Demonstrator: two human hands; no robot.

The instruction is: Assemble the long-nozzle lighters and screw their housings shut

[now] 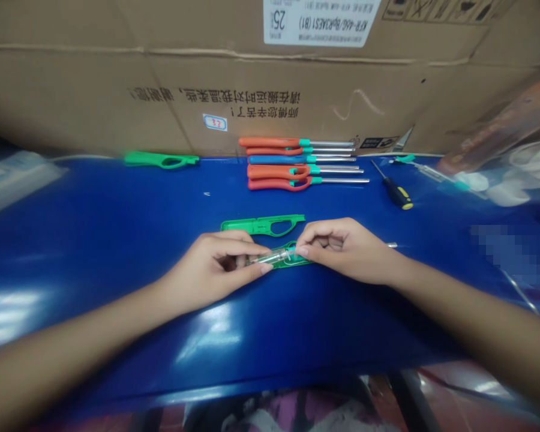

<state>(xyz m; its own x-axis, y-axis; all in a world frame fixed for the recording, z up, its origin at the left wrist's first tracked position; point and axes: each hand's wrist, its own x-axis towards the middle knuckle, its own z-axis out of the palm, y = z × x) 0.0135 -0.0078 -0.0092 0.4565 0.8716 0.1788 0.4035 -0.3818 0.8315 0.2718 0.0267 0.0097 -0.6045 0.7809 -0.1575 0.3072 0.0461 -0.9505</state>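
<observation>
Between the thumb and fingers of my left hand (pixel 216 261) is a clear plastic fuel tank (pixel 273 257) of a stick lighter. It lies over a green lighter shell half (pixel 303 262), mostly covered by my hands. My right hand (pixel 342 246) is closed in a pinch at the tank's right end, beside a small teal part (pixel 292 252); what its fingertips hold is too small to make out. A metal tip (pixel 391 245) shows past my right wrist. Just behind my hands lies another green shell half (pixel 256 225), inner side up.
Several orange, red and blue stick lighters (pixel 279 172) lie in a row by the cardboard box (pixel 162 108). A green shell piece (pixel 155 159) is at the back left. A screwdriver (pixel 398 192) and plastic bags with parts (pixel 504 186) are on the right of the blue table (pixel 117 240).
</observation>
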